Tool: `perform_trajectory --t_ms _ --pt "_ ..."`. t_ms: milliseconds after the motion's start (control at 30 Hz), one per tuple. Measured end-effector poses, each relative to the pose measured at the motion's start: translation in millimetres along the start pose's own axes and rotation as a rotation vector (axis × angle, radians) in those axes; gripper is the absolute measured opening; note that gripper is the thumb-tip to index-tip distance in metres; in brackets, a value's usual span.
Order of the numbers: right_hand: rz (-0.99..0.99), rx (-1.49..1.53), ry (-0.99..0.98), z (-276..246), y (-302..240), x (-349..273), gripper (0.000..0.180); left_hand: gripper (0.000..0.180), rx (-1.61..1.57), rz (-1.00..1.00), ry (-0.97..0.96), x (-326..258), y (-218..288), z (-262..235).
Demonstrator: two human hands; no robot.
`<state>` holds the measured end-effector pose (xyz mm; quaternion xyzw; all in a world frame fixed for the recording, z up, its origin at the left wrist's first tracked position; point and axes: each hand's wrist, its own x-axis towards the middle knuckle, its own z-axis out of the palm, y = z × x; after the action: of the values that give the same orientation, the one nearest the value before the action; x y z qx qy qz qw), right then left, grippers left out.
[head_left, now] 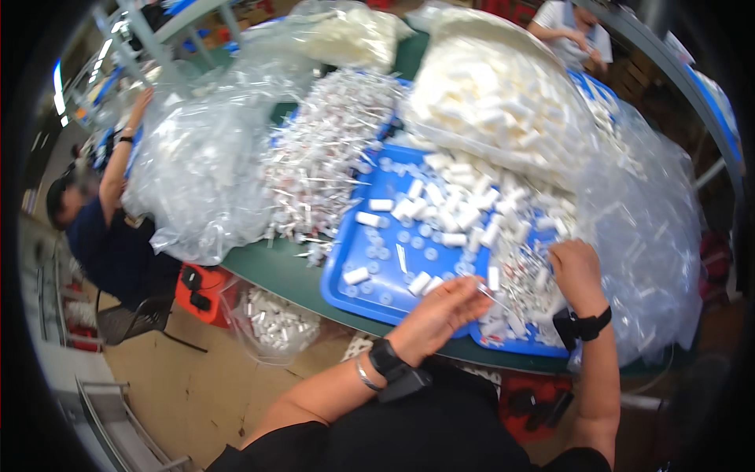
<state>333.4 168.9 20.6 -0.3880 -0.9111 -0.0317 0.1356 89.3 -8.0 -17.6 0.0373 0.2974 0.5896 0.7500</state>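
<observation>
My left hand (442, 315) is over the front right edge of a blue tray (334, 279), with thumb and fingertips pinched on a small thin white part (487, 294). White cylinders (381, 205) and small translucent rings (384, 253) lie scattered in that tray. Farther right, my right hand (576, 270) hovers at a heap of small white pieces (515, 275) on a second blue tray (511, 344). Its fingers are curled and closed; whatever they hold is too small or hidden to make out.
Behind the trays rests a big open bag of white cylinders (487, 98). Thin white parts (330, 141) are heaped left of it. Clear plastic bags (200, 169) bulge at both sides. One co-worker (110, 236) sits at left, another person (578, 35) at far right.
</observation>
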Motion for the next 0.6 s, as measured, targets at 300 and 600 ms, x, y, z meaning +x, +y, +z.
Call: perform_trajectory --t_ms 300,600 --pt "0.118 -0.115 -0.073 7 12 -2 0.005 0.036 -0.001 -0.03 0.009 -5 1 -9" --pt "0.0 0.051 -0.045 -61 -35 -51 0.012 0.035 -0.025 -0.033 -0.014 -4 3 -17"
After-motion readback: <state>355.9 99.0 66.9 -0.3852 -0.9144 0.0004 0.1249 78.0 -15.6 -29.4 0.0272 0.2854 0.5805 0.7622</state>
